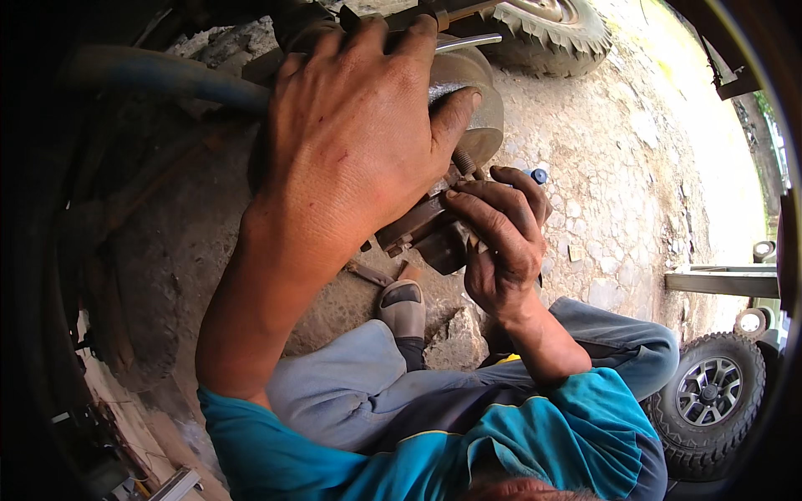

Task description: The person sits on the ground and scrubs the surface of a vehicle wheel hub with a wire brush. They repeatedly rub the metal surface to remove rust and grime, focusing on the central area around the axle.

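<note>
My left hand [357,119] reaches up across the upper middle, its back to the camera, fingers bent over a metal vehicle part and its thumb spread. What its fingertips touch is partly hidden. Beside the thumb shows a round grey metal housing [485,125], with a bright metal rod [470,42] above it. Under the housing a threaded bolt [463,161] sticks out. My right hand [504,219] has its fingers curled on a dark, greasy metal assembly with bolts [416,225], below and to the right of my left hand.
A blue hose or pipe [182,78] runs at the upper left. A treaded tyre [551,37] stands at the top right, a wheel with alloy rim [708,388] at the lower right. A rock [456,341] lies beside my sandalled foot [402,310]; a blue-capped object [537,176] is beyond my right hand.
</note>
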Motion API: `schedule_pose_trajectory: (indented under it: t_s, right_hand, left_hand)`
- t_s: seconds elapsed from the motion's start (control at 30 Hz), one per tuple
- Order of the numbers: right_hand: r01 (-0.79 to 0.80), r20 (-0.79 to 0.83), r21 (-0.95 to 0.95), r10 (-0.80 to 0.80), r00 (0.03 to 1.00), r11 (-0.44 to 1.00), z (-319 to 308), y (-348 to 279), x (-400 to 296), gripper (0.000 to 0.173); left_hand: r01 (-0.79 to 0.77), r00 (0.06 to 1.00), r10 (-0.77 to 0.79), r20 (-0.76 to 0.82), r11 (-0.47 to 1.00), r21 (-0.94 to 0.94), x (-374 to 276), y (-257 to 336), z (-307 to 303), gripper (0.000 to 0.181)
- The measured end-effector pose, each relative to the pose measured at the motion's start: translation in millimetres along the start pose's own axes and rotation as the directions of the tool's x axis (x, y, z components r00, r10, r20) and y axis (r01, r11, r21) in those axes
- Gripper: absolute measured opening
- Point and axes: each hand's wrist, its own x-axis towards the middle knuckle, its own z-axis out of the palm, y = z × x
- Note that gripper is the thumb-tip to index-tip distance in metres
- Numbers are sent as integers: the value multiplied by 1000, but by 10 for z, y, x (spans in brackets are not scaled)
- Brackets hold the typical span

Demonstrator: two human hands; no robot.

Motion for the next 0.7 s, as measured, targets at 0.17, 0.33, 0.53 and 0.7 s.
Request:
schedule_pose_trajectory:
  t_s: [0.17, 0.33, 0.53, 0.7]
  right_hand:
    - [11, -23, 0, -11, 1000, 1000, 33, 27, 10, 39]
    - [-61, -19, -41, 60, 998, 997, 37, 225, -12, 42]
    - [-31, -21, -34, 30, 999, 999, 23, 156, -11, 32]
    - [46, -21, 11, -46, 999, 999, 56, 12, 47, 30]
  left_hand:
    - [34, 998, -34, 59, 999, -11, -10, -36, -127, 62]
    - [29, 995, -19, 103, 994, -106, -81, -205, -305, 65]
    - [-45, 995, 73, 62, 928, -370, -111, -395, -223, 69]
    - [-151, 988, 123, -90, 879, -451, -144, -484, -43, 71]
